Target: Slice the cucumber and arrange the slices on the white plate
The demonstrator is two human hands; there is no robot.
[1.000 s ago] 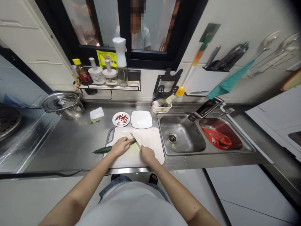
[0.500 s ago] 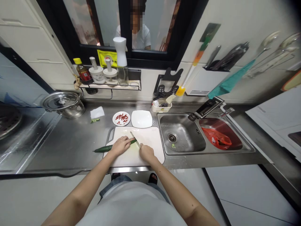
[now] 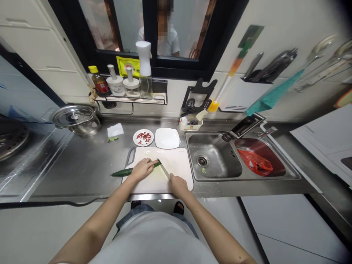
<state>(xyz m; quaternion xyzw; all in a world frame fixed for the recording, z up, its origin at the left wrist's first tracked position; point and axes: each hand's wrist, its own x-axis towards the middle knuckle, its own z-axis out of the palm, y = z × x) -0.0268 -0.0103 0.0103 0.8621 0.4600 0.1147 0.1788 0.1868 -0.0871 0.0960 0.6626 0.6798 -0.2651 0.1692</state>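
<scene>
A long green cucumber (image 3: 122, 172) lies across the left part of a white cutting board (image 3: 180, 161), its left end past the board's edge. My left hand (image 3: 142, 169) is closed over the cucumber near its right end. My right hand (image 3: 178, 184) grips the handle of a knife (image 3: 165, 171), whose blade slants up and left to the cucumber's cut end. Behind the board stand a white plate with small red pieces (image 3: 143, 137) and a bare white square plate (image 3: 167, 138).
To the right is a steel sink (image 3: 217, 156) with a red plastic bag (image 3: 255, 162) in its second basin. A lidded pot (image 3: 77, 120) and a white paper (image 3: 115, 129) stand back left. A condiment rack (image 3: 132, 99) hangs behind.
My right hand and the knife have moved slightly right, and the blade now lies at the cucumber's right end instead of across it. The whole view has shifted a little.
</scene>
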